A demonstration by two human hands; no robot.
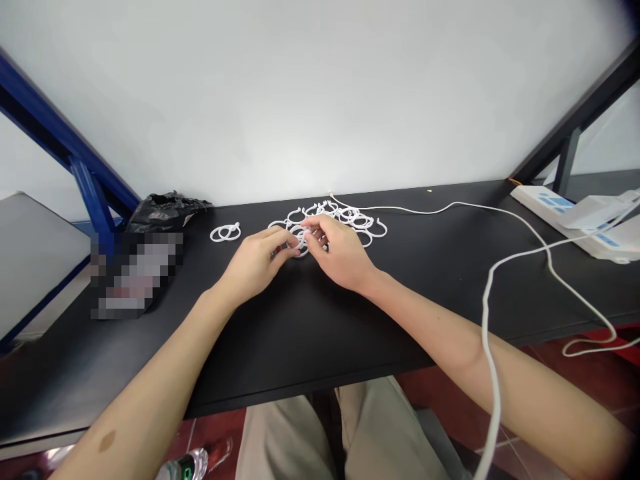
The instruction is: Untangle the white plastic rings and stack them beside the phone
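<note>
Over the middle of the black table [280, 340], my left hand [260, 261] and my right hand [344, 253] meet fingertip to fingertip. Each is closed in a pinch on a white ring [301, 252], which looks like a plastic curtain ring and shows between the fingers. Part of it is hidden by the fingertips. Just behind the hands lies a loose pile of white rings [361, 220], several of them open with small knobbed ends. To the left, apart from the pile, rest a few overlapping white rings [225, 233].
A black plastic bag [165, 212] lies at the back left, near a blue metal brace [90, 190]. A white cable [493, 320] runs over the table and across my right forearm. White boxes with blue print [565, 217] stand at the right. Below is a plastic bottle [187, 465].
</note>
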